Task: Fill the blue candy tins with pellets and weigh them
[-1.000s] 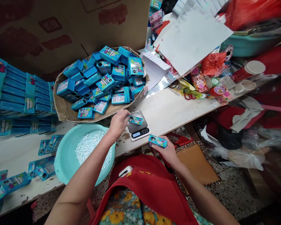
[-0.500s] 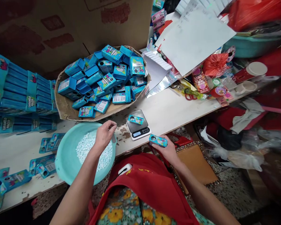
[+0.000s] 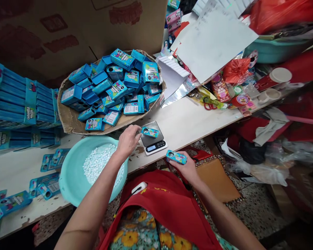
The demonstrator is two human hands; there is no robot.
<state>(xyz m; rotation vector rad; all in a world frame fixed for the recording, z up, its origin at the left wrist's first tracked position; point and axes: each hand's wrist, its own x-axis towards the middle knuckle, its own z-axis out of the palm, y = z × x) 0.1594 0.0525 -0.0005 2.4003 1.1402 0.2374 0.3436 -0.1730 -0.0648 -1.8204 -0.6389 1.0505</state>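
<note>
On the scale [image 3: 157, 147]: one blue box [image 3: 151, 132], hole showing!
Left hand [image 3: 129, 141]: grip curled just beside it, contents hidden, can't tell.
Right hand [image 3: 187, 167]: grip wrapped round second box [image 3: 177, 157].

Speckled floor [image 3: 253, 211] below long white worktop [image 3: 190, 121], chipped along front edge; lower-right corner dim.
</note>
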